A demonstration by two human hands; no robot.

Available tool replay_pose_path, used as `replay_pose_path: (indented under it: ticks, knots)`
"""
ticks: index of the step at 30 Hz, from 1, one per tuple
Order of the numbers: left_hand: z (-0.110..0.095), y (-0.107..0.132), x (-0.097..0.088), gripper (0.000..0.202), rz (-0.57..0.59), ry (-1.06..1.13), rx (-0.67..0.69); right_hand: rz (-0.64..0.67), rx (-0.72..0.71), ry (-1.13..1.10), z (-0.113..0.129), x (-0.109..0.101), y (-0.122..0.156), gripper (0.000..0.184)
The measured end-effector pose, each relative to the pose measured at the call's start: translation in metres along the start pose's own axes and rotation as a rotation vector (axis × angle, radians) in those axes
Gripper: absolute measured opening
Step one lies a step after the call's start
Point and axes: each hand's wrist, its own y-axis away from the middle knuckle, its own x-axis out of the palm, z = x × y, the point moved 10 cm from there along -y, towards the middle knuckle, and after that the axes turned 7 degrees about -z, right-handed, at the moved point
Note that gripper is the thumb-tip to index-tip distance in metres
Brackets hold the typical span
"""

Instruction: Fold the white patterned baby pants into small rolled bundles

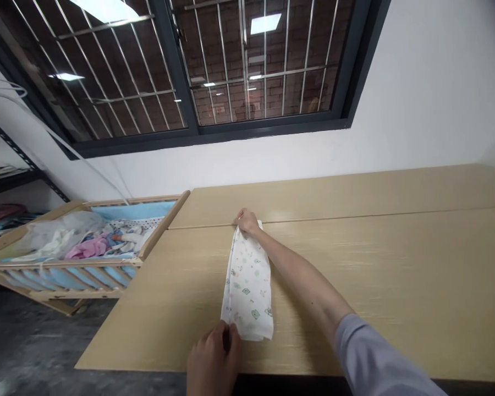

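Observation:
A white cloth point(251, 286) printed with small green and pink figures lies folded into a long strip on the wooden table point(379, 275). Its near left corner is pinched between the thumb and fingers of my left hand point(214, 355). At the far end, my right hand point(246, 220) has its fingers closed on the cloth's far left corner, with the arm stretched across the table. The cloth's right edge lies loose, and its near right corner is slightly uneven. My right fingertips are partly hidden by the hand itself.
Left of the table stands a wooden crib point(152, 236) with a blue lining, holding crumpled clothes point(91, 246) and a clear plastic bag point(72, 223). A black shelf rack point(25, 154) with folded fabrics is at the far left. Behind the table are a white wall and a barred window point(198, 129).

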Motion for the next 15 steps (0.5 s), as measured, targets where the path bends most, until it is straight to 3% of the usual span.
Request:
replay_pose_path:
  ticks: [5,7,9,12,15]
  knots:
    - [0.013,0.001,0.002,0.034,0.044,-0.187,-0.053,0.052,-0.092,0.065,0.018,0.002,0.013,0.017]
    - [0.013,0.003,-0.005,0.033,-0.039,-0.245,-0.004,0.084,-0.176,0.065,0.032,-0.006,0.024,0.018]
    - [0.001,0.009,-0.017,0.030,-0.228,-0.266,0.142,0.132,-0.286,0.052,0.049,-0.017,0.044,0.021]
    - [-0.026,0.034,-0.019,0.033,-0.487,-0.229,0.409,0.285,-0.588,0.017,0.082,-0.029,0.104,0.034]
    - [-0.044,0.056,0.005,0.046,-0.557,-0.226,0.493,0.554,-0.932,0.022,0.101,-0.031,0.194,0.053]
